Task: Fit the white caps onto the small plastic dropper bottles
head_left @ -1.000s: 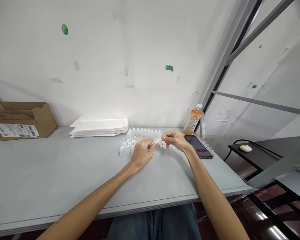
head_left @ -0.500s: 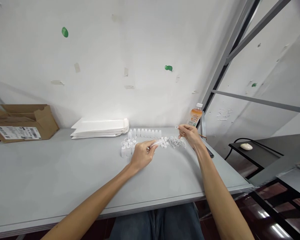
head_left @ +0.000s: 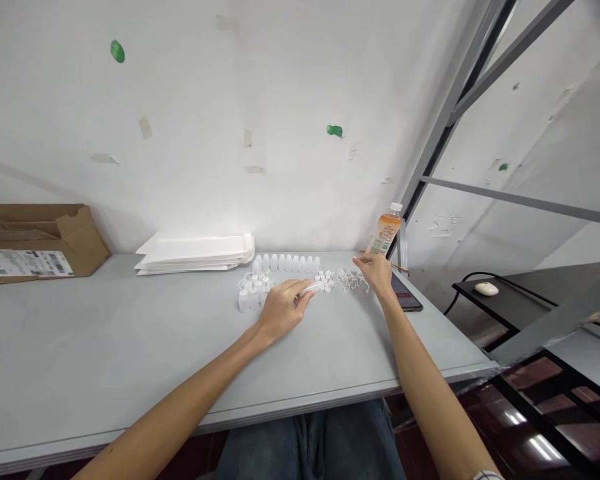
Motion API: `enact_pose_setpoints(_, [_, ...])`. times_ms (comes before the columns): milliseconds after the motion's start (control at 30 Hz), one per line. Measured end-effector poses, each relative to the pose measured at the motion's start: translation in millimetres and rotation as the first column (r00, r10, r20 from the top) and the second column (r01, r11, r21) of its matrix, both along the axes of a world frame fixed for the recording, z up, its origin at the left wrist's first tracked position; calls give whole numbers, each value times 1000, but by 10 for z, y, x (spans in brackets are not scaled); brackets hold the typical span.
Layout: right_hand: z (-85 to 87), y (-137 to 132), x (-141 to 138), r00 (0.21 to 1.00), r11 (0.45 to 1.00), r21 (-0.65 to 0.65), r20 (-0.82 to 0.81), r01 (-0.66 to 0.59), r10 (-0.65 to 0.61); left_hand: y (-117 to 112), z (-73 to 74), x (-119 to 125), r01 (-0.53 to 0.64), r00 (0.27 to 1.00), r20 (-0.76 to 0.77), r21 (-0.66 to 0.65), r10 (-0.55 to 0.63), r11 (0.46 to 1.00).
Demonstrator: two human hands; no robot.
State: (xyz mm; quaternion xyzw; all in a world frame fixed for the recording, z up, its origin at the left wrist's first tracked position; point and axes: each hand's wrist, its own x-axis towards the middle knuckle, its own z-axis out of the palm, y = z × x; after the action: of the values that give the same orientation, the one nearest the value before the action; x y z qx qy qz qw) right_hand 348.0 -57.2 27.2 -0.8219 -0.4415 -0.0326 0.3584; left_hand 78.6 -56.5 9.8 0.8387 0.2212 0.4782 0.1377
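Sitting at the far left, an open cardboard box (head_left: 45, 243) hides whatever it holds, and a stack of white paper envelopes (head_left: 195, 257) lies next to it. Small white plastic dropper bottles (head_left: 285, 263) stand in a row behind a loose cluster, their contents unclear. The left hand (head_left: 283, 310) pinches a clear plastic nozzle (head_left: 307, 289) between thumb and fingers, just beside a heap of white looped caps (head_left: 337, 280). The right hand (head_left: 375, 273) curls its fingers at the heap's far end, any grip unclear, near a plastic drink bottle (head_left: 386, 233) holding orange liquid.
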Motion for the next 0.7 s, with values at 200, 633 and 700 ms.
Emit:
enact_pose_setpoints(200, [29,-36,26,989,987,-94,-58,132,-138,-42,24,-14,-9,996,-91,14,11,1000])
enact_pose_setpoints(633, [40,-34,53,984,966,-240,-121,96,-128,-32,30,-21,24,999,-41,-15,-25,1000])
enact_pose_setpoints(700, [44,-36,60,986,965,-247,-115,91,-122,-32,30,-23,24,999,-44,-13,-24,1000])
